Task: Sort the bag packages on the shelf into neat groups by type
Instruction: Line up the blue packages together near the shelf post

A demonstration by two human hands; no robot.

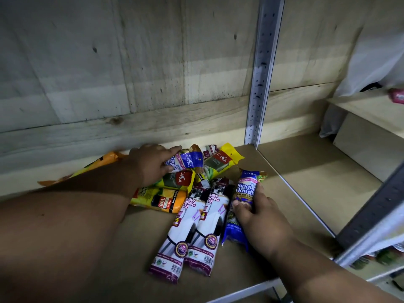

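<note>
A metal upright (261,84) stood behind the shelf (295,184). Two white drawstring packs (192,235) lay side by side. The right hand (255,217) gripped a blue pack (242,200) beside them; the left hand (150,164) clasped another blue pack (185,160) atop yellow ones (161,199).

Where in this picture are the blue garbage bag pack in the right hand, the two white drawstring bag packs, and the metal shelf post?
blue garbage bag pack (246,189): head view, on its printed front above the fingers.
white drawstring bag packs (192,232): head view, on the left pack's white middle.
metal shelf post (262,73): head view, on its slotted face.
</note>
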